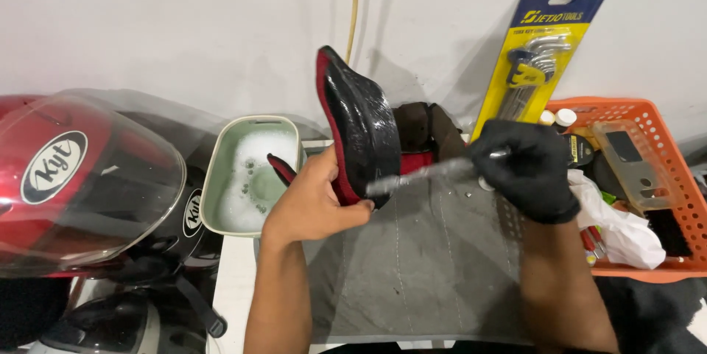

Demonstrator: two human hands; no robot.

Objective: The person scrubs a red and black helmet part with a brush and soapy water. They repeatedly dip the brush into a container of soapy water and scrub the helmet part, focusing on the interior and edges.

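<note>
Left grip (313,199) around pad (361,125), right grip (526,166) around brush (427,175)

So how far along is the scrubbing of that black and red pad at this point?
Done: the basin holds foamy water, and the black and red pad already shines wet. In hand: the bare left hand holds the pad upright while the gloved right hand works a blurred brush against its lower edge. Left: another dark pad lies behind, and the red helmet sits untouched beside the basin.
</note>
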